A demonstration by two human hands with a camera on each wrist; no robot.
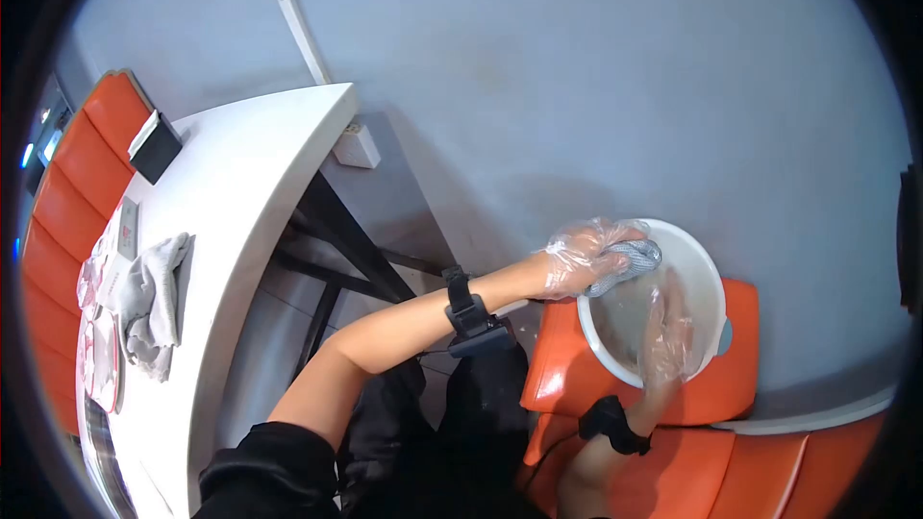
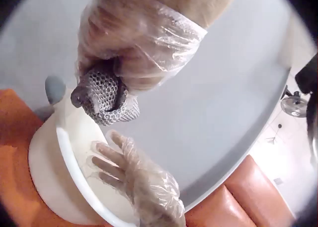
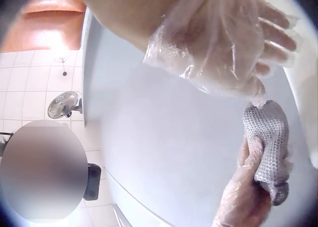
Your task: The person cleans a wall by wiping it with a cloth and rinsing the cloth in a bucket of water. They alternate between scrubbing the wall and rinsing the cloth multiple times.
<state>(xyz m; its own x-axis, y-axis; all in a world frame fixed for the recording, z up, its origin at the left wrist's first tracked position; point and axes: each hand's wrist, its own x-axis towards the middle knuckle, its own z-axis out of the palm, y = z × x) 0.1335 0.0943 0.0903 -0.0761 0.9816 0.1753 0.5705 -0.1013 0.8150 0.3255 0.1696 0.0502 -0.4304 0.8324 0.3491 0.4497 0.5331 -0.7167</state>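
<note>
My left hand (image 1: 582,261), in a clear plastic glove, grips a bunched grey mesh cloth (image 1: 627,264) above the rim of a white bucket (image 1: 700,281). In the left wrist view the folded cloth (image 2: 104,93) sticks out below the curled fingers. My right hand (image 1: 665,338), gloved the same way, reaches over the bucket with fingers spread and straight, holding nothing. In the right wrist view its fingertips are close to the upper end of the cloth (image 3: 271,130). The bucket's inside looks greyish.
The bucket stands on an orange padded seat (image 1: 558,365) against the grey wall (image 1: 615,86). On the left, a white table (image 1: 255,168) bears a grey cloth (image 1: 154,303), a black tissue box (image 1: 156,149) and some pink-edged packages (image 1: 101,356). Dark table legs (image 1: 346,231) stand below.
</note>
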